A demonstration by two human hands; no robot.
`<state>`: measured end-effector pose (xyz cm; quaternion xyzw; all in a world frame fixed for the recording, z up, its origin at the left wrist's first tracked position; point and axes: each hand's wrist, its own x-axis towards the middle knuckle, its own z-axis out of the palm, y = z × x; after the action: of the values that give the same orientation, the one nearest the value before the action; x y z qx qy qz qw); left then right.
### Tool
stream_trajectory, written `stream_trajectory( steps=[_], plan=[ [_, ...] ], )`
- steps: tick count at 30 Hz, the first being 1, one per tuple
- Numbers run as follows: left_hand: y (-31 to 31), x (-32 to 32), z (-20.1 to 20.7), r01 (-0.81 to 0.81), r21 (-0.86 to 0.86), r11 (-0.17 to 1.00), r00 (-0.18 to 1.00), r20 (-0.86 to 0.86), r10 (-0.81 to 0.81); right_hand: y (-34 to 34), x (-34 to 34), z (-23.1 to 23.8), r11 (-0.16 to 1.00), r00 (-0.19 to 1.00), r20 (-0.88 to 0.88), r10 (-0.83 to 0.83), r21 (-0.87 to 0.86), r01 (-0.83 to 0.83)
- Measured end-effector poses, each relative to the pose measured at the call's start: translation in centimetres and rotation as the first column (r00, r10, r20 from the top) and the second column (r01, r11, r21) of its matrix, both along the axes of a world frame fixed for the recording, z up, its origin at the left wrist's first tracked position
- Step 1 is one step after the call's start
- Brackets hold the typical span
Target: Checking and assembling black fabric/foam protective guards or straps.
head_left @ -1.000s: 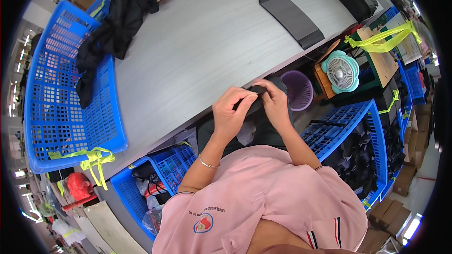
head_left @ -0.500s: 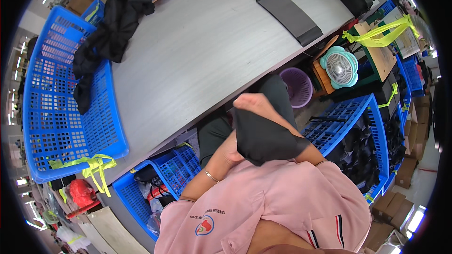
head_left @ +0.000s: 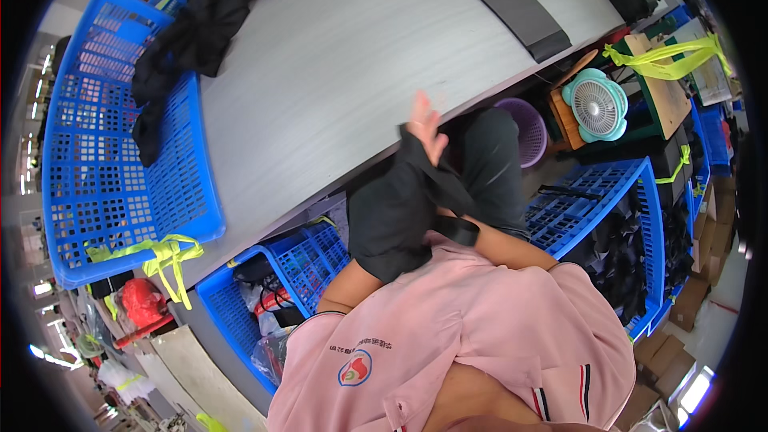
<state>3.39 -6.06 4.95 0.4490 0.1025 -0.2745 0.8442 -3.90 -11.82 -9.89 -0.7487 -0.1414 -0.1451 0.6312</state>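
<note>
A black fabric piece (head_left: 392,220) lies over my left forearm like a sleeve, above my lap. From its far end my left hand (head_left: 426,126) sticks out past the table's near edge, fingers apart and smeared by motion. My right forearm reaches in from the right, and a black strip of cloth crosses it near the wrist. Fabric hides the fingers of my right hand (head_left: 445,213), so their grip does not show.
The grey table (head_left: 320,88) spans the front. A blue crate (head_left: 120,184) draped with black cloth (head_left: 204,24) stands left; a flat dark panel (head_left: 516,12) lies far right. Beside me are another crate (head_left: 592,200) with black pieces, a purple basket (head_left: 528,132) and a fan (head_left: 596,104).
The black fabric has gone from my right forearm to my left one. My left hand has pushed forward and out through it; my right hand has drawn back behind the cloth. The view shifted slightly.
</note>
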Motion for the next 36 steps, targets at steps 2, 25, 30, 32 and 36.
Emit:
stream_trajectory(
  steps=[2,25,30,32,36],
  plan=[
    [3.6,0.2,-2.3,-0.125,-0.027,0.992,0.99,0.068,0.126,-2.4,-1.4,4.7,0.959,0.799,-0.573,0.184,0.281,-0.02],
    [10.4,-3.0,-10.7,-0.011,0.757,0.654,0.676,0.487,-0.552,-6.8,3.5,14.8,0.683,0.846,-0.499,0.19,0.686,0.251],
    [6.4,-2.5,-5.1,-0.287,0.784,0.55,0.414,0.62,-0.667,-7.2,4.0,16.7,0.809,0.919,-0.375,-0.125,0.497,0.313],
    [5.1,-1.7,-1.7,-0.596,0.604,0.53,0.189,0.746,-0.638,-6.5,2.8,17.0,0.85,0.928,-0.318,-0.192,0.418,0.32],
    [5.4,-1.4,-1.6,-0.57,0.652,0.499,0.274,0.724,-0.633,-4.4,0.5,16.5,0.858,0.919,0.163,-0.358,-0.331,0.393]
  ],
)
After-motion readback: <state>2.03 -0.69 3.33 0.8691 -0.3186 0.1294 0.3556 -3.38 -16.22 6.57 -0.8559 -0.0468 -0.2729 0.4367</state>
